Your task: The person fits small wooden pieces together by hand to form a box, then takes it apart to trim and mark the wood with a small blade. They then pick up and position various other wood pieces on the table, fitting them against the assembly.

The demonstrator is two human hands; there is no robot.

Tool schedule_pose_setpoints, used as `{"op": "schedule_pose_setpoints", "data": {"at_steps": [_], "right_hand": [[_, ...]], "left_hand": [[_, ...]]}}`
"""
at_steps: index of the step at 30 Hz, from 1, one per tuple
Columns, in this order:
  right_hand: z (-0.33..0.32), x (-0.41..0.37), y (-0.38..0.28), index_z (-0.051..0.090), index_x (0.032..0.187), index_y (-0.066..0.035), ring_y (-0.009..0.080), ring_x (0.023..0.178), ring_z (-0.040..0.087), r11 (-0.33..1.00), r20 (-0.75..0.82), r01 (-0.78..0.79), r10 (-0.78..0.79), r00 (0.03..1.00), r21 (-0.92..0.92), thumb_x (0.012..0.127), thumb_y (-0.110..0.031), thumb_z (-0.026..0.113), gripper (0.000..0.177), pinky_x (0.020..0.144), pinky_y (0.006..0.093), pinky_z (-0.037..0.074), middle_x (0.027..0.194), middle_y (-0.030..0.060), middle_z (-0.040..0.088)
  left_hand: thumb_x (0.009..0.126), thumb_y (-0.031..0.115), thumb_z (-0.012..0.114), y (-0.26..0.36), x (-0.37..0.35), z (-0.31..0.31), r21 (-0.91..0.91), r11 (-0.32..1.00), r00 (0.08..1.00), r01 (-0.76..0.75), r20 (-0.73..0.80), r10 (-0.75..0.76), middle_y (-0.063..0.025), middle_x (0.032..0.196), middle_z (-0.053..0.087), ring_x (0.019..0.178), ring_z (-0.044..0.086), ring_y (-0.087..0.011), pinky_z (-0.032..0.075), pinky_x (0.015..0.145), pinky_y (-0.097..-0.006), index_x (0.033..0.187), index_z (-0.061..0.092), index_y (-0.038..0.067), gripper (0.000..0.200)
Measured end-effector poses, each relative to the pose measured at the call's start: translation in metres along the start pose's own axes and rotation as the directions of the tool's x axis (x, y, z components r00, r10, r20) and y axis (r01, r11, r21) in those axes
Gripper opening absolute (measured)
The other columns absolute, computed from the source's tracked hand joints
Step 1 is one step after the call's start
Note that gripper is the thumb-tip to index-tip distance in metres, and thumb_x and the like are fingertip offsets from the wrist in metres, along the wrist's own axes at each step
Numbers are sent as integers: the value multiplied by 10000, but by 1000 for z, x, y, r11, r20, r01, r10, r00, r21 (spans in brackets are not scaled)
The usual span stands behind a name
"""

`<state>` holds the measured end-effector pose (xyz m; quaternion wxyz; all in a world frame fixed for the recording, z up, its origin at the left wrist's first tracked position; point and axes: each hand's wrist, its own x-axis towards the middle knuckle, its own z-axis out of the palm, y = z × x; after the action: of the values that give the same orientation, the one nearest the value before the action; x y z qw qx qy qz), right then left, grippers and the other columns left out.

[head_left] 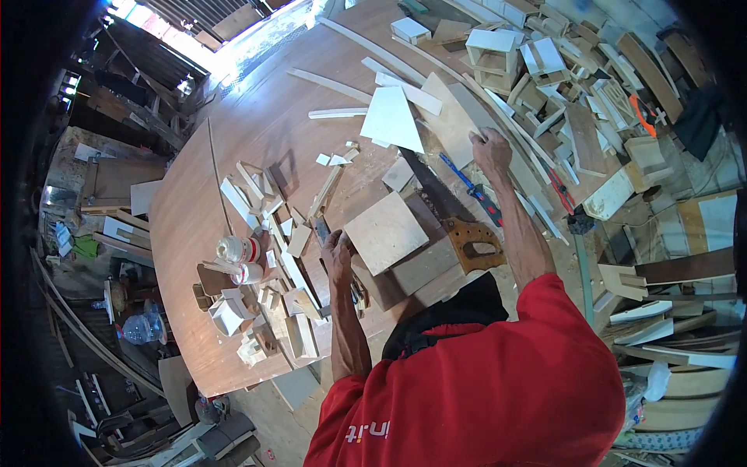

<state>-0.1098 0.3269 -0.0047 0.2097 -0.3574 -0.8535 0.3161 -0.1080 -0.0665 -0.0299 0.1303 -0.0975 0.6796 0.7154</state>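
Observation:
At the left edge of a square wooden board (387, 233), my left hand (337, 255) has its fingers curled, with the thumb side against the board. Further out to the right, my right hand (490, 151) is closed over the edge of a long pale plywood piece (449, 113); whether its fingertips hold anything is hidden. Between my arms lies a handsaw (469, 243), its wooden handle toward me and its blade pointing away. A blue tool with a red and dark handle (472, 189) rests beside the blade. White-faced trapezoid board (391, 119) lies beyond.
Wood offcuts (292, 241) and white-and-red jars (237, 251) occupy the table's left side. Long strips (373, 44) lie along the far side. Piled wooden pieces (572, 86) crowd the right, with a red-handled tool (560, 189) close by. The brown tabletop (183, 311) ends at left.

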Motion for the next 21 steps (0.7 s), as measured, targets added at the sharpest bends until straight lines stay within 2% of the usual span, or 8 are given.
{"op": "schedule_pose_setpoints", "data": {"at_steps": [4,7,10,12,13,15,19,21], "right_hand": [[-12,-13,1,681,903,-47,349,889,610,980,-224,191,-197,955,-47,817,-258,646,231,796,433,473,902,125,660],[-18,-19,0,687,902,-57,364,799,601,956,-400,280,-291,869,-86,806,-221,672,191,779,415,473,843,131,648],[-19,-24,3,690,926,-31,296,738,612,983,-298,73,-21,954,166,815,-199,702,202,720,380,482,820,99,660],[-14,-27,2,688,966,-7,186,754,620,479,-101,-5,195,976,878,841,-183,712,217,637,329,483,869,57,674],[-17,-30,-1,688,966,-7,186,754,620,478,-96,-7,190,977,878,841,-183,712,217,637,329,483,869,57,674],[-28,-39,-10,686,1005,4,106,806,611,283,233,-342,356,905,896,874,-157,686,208,621,272,495,927,38,672],[-34,-54,-30,638,1151,-8,110,883,617,370,379,-342,-30,925,864,861,-118,704,317,809,243,506,1041,64,665],[-26,-61,-42,655,1122,-1,94,864,607,455,347,-253,-134,928,854,857,-92,700,284,773,233,500,995,48,673]], "left_hand": [[936,308,550,-3,3,-6,123,992,998,-20,69,11,-149,1020,633,919,632,-207,515,817,-321,1193,518,-88,473],[914,260,612,3,-1,2,31,1000,1000,-2,13,2,-18,793,554,673,523,-95,449,622,-247,1123,533,-69,398],[916,253,608,3,-1,2,2,1000,1000,-3,5,3,-22,795,552,669,522,-94,446,619,-243,1120,533,-70,389],[921,229,596,4,0,-1,3,1000,999,-9,33,8,-46,833,585,695,545,-108,458,653,-249,1128,531,-71,370],[921,229,596,6,0,0,1,1000,1000,-8,27,8,-46,833,585,695,545,-108,458,653,-249,1128,531,-71,370],[925,198,581,16,1,3,180,970,978,-163,-98,182,-88,915,630,777,593,-143,471,707,-272,1145,525,-70,351],[917,232,605,47,15,1,286,904,937,-317,-53,346,-110,1029,643,865,609,-171,489,799,-279,1209,525,-54,416],[905,208,620,70,15,11,330,843,899,-424,40,437,-120,1048,642,920,615,-187,479,838,-290,1225,509,-45,423]]}}
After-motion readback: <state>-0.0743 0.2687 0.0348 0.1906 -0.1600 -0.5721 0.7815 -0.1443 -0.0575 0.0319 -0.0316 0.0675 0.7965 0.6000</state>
